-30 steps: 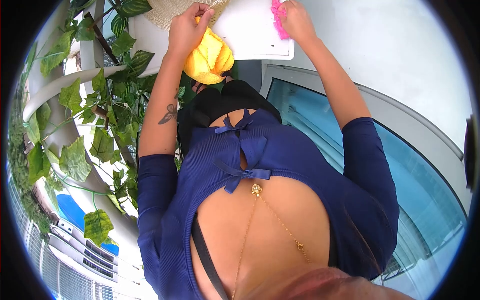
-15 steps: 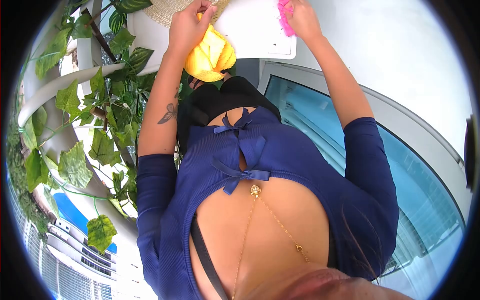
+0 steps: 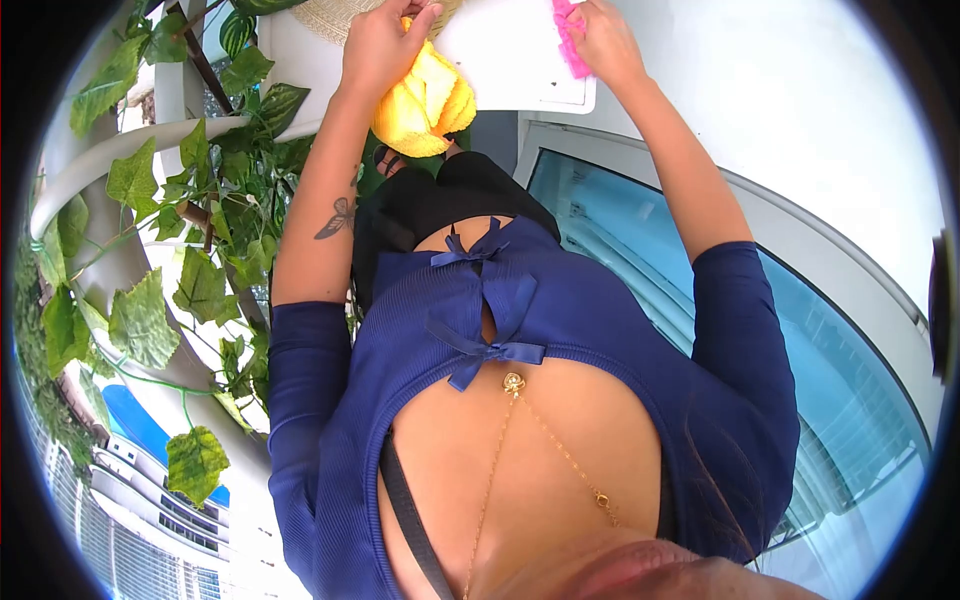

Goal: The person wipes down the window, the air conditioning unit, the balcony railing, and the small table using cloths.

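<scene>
The fingers and thumb of my left hand (image 3: 384, 48) are pinched on a bunched yellow cloth (image 3: 424, 105), which hangs down by the near edge of a white table (image 3: 505, 60). Further right, my right hand (image 3: 608, 42) is closed on a small pink frilly item (image 3: 571, 45) over the table's right part. Its fingertips are partly hidden by the hand. Behind my left hand lies a woven straw hat (image 3: 325, 16), cut off by the top of the view.
Leafy vines (image 3: 145, 320) wind around a curved white railing (image 3: 120, 150) on the left. To the right is a white-framed glass pane (image 3: 625, 225) beside a white wall (image 3: 800, 100). Buildings show at the lower left.
The yellow cloth and my left hand have shifted slightly up and right in view. My right hand and the pink item sit slightly further right. Both hands keep their hold.
</scene>
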Available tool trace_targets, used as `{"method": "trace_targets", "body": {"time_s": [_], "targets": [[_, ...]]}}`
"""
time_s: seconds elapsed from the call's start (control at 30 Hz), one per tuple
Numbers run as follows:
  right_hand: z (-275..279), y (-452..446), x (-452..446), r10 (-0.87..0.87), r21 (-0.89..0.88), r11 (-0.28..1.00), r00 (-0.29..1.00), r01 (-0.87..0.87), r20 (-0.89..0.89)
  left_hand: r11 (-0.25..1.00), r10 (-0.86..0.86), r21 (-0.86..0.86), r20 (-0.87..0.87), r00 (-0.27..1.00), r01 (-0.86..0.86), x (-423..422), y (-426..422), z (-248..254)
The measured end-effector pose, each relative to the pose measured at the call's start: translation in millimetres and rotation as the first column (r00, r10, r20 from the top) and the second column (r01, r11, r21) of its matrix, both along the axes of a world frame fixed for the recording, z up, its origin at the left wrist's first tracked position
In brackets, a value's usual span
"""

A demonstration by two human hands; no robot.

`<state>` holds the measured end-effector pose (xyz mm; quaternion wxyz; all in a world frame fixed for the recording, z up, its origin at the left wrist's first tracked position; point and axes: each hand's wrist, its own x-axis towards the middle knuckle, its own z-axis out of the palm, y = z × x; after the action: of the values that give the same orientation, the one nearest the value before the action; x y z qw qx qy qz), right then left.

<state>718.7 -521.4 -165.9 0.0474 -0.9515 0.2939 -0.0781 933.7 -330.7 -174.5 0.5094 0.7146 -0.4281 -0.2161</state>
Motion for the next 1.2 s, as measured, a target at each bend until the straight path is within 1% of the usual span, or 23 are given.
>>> {"method": "trace_targets", "body": {"time_s": [0.03,0.07,0.13,0.17,0.27,0.3,0.33,0.4,0.43,0.53,0.57,0.6,0.67,0.7,0.77,0.8,0.87,0.97,1.0,1.07,1.1,1.13,1.2], "targets": [[0.4,-4.8,7.1,0.156,-0.169,0.970,0.982,-0.173,-0.108,1.000,-0.003,0.000,0.003,1.000,0.003,0.2,-0.4,-1.2],[0.3,2.0,2.0,0.154,-0.167,0.971,0.982,-0.170,-0.110,1.000,-0.003,-0.005,0.013,1.000,0.003,1.2,-1.2,-1.3],[6.8,29.3,-8.1,0.096,0.019,0.995,0.992,-0.094,-0.082,1.000,-0.006,0.022,0.009,1.000,0.006,1.9,-0.5,0.2],[3.5,44.8,-14.4,0.158,0.078,0.985,0.987,-0.155,-0.032,0.999,-0.009,0.049,0.003,1.000,0.008,2.9,-1.5,0.2],[2.0,32.1,-16.4,0.097,0.042,0.994,0.995,-0.096,-0.018,1.000,0.004,-0.007,0.007,1.000,-0.004,0.9,-2.8,-4.5],[1.9,21.3,-18.1,0.017,0.054,0.998,1.000,-0.017,0.002,1.000,-0.006,0.000,0.000,1.000,0.006,-1.3,-0.2,-5.4],[1.9,28.7,-22.0,0.012,0.059,0.998,1.000,-0.012,-0.003,1.000,-0.012,0.017,-0.011,1.000,0.013,-1.0,1.5,-2.2],[9.0,46.0,-21.7,0.038,0.075,0.997,0.996,-0.032,-0.082,1.000,-0.003,0.017,-0.014,1.000,0.003,1.7,-1.4,2.3],[11.6,68.4,-24.5,0.093,0.139,0.987,0.993,-0.083,-0.068,0.999,-0.005,0.036,-0.012,1.000,0.005,1.2,-0.3,1.8],[7.9,61.9,-25.8,0.095,0.151,0.985,0.991,-0.081,-0.091,0.999,-0.003,0.033,-0.003,1.000,0.004,1.4,-0.2,-2.4],[7.0,53.2,-24.2,0.095,0.083,0.993,0.994,-0.090,-0.061,1.000,0.001,0.007,0.005,1.000,-0.001,0.4,-1.1,-3.9],[5.2,50.2,-25.3,0.086,0.087,0.993,0.994,-0.080,-0.066,1.000,-0.009,0.011,0.000,1.000,0.009,-0.7,0.3,-5.7],[8.3,44.4,-24.0,0.020,-0.004,1.000,0.995,-0.020,-0.094,1.000,0.007,-0.012,0.049,0.999,-0.006,0.4,-0.8,-3.5],[7.1,49.9,-25.5,0.024,-0.013,1.000,0.995,-0.025,-0.092,1.000,0.012,-0.020,0.052,0.999,-0.011,1.1,-2.7,-2.0],[4.0,78.8,-28.7,0.115,0.061,0.992,0.993,-0.114,-0.020,1.000,-0.015,0.005,-0.015,1.000,0.015,1.0,0.0,1.1],[3.4,70.5,-27.1,0.114,0.063,0.992,0.993,-0.113,-0.020,1.000,-0.016,0.007,-0.015,1.000,0.016,2.1,-0.4,0.9],[6.6,53.2,-25.9,-0.012,0.058,0.998,0.995,0.018,-0.097,1.000,-0.027,0.000,-0.025,0.999,0.027,1.0,0.1,0.3],[5.8,74.6,-23.6,0.047,0.153,0.988,0.994,-0.032,-0.098,0.999,-0.032,-0.025,-0.079,0.996,0.031,0.4,-0.7,2.3],[7.0,74.2,-24.5,0.047,0.152,0.988,0.994,-0.031,-0.104,0.999,-0.033,-0.026,-0.085,0.996,0.031,0.1,-2.0,1.5],[7.7,77.4,-26.2,0.055,0.142,0.988,0.998,-0.053,-0.011,1.000,0.003,-0.018,0.022,1.000,-0.003,-0.2,-0.8,-2.4],[8.4,74.2,-29.7,0.004,0.125,0.992,0.997,0.006,-0.078,1.000,0.000,-0.016,0.024,1.000,0.000,-0.4,-0.3,-2.9],[7.8,73.5,-33.3,0.000,0.127,0.992,0.997,0.009,-0.076,1.000,-0.002,0.005,0.007,1.000,0.002,-0.9,0.8,-2.0],[7.5,64.5,-35.7,-0.096,0.097,0.988,0.975,0.117,-0.199,1.000,0.013,0.011,-0.008,1.000,-0.013,1.1,-2.9,0.2]]}}
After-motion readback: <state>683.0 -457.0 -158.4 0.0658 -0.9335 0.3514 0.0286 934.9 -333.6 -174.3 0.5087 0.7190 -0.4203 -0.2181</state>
